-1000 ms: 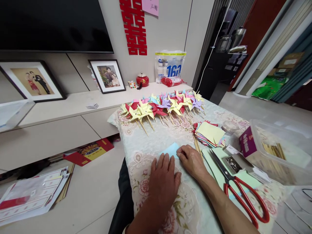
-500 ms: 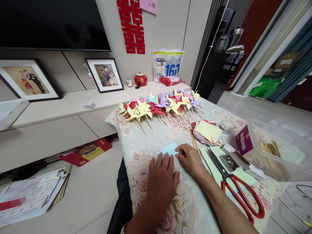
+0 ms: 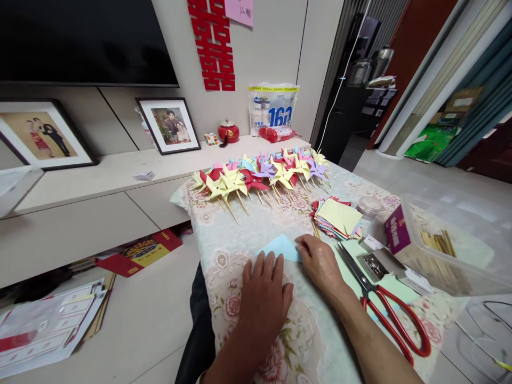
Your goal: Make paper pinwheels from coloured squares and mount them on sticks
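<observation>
A light blue sheet of paper [image 3: 280, 246], folded to a triangle with its peak away from me, lies on the flowered tablecloth [image 3: 256, 216]. My left hand [image 3: 266, 288] is flat, fingers spread, with the fingertips on the paper's lower edge. At the right corner of the paper, my right hand [image 3: 319, 261] has its fingers curled together and closed on that corner; the thumb is mostly hidden. Just right of that hand, scissors with red handles [image 3: 386, 306] lie partly open on pale green paper [image 3: 347, 255].
Paper pinwheels on sticks [image 3: 260, 173] cover the table's far side. A stack of cut paper [image 3: 339, 216], a small box of metal pins [image 3: 374, 265] and a clear bin with sticks [image 3: 440, 242] are at the right. Behind runs a white cabinet [image 3: 168, 162].
My right hand has slid a little to the right along the blue paper, uncovering more of its right side. The left hand stays nearly in place; the whole view has shifted slightly.
</observation>
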The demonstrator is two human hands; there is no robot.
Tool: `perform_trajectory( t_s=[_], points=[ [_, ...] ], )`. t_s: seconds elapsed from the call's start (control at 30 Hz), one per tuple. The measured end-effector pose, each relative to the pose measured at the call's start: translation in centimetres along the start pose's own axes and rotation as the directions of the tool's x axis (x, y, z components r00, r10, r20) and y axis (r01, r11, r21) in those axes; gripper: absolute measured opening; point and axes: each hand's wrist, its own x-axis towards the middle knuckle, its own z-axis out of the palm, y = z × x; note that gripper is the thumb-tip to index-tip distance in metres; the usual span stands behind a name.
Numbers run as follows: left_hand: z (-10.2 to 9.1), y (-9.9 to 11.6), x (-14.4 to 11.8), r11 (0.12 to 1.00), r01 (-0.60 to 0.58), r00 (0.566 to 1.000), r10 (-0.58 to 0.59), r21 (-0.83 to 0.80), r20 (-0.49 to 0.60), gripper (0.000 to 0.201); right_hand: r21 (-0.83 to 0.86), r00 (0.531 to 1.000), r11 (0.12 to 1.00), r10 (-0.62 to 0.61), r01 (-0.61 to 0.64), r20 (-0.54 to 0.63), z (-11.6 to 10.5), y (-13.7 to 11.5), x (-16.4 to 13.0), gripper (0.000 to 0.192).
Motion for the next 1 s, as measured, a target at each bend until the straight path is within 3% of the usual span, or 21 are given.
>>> perform_trajectory(
  t_s=[0.17, 0.37, 0.47, 0.53, 0.6, 0.7, 0.77, 0.83, 0.9, 1.0],
  points=[
    [0.1, -0.1, -0.1, 1.000, 0.003, 1.000, -0.003, -0.010, 0.000, 0.044, 0.007, 0.998, 0.998, 0.062, -0.062, 0.030, -0.1, -0.1, -0.1, 0.022],
    [0.4, -0.3, -0.2, 0.993, 0.017, 0.999, -0.022, -0.113, -0.041, 0.042, 0.151, 0.992, 0.983, 0.093, -0.104, 0.083, -0.1, 0.3, 0.2, 0.028],
    [0.6, -0.8, -0.3, 0.970, 0.043, 0.987, -0.078, -0.240, -0.138, 0.040, 0.255, 0.991, 0.961, 0.085, -0.109, 0.105, -0.2, 0.4, 0.3, 0.018],
    [0.3, -1.2, -0.1, 0.909, 0.073, 0.968, -0.163, -0.410, -0.189, 0.036, 0.338, 0.990, 0.934, 0.079, -0.115, 0.117, -0.3, 0.3, 0.3, 0.011],
    [-0.3, -1.4, 0.2, 0.765, 0.137, 0.943, -0.295, -0.630, -0.153, 0.030, 0.432, 0.988, 0.892, 0.088, -0.133, 0.124, -0.4, 0.1, 0.3, 0.014],
    [-1.3, -1.0, 1.1, 0.349, 0.322, 0.865, -0.487, -0.880, 0.123, 0.025, 0.572, 0.982, 0.800, 0.122, -0.183, 0.144, -0.7, -0.3, 0.3, 0.023],
    [-1.7, -0.5, 1.9, 0.036, 0.389, 0.801, -0.507, -0.920, 0.319, 0.030, 0.645, 0.974, 0.732, 0.140, -0.222, 0.176, -0.9, -0.6, 0.3, 0.027],
    [-1.8, -0.1, 2.8, -0.177, 0.380, 0.782, -0.464, -0.908, 0.417, 0.034, 0.693, 0.965, 0.673, 0.148, -0.258, 0.216, -1.0, -1.0, 0.2, 0.030],
    [-1.7, 0.1, 3.7, -0.263, 0.354, 0.792, -0.427, -0.898, 0.437, 0.037, 0.722, 0.956, 0.629, 0.145, -0.288, 0.256, -0.9, -1.4, 0.1, 0.031],
    [-1.3, -0.1, 4.5, -0.259, 0.315, 0.797, -0.450, -0.913, 0.403, 0.037, 0.743, 0.945, 0.590, 0.126, -0.316, 0.302, -0.5, -1.7, 0.0, 0.031]
  ],
)
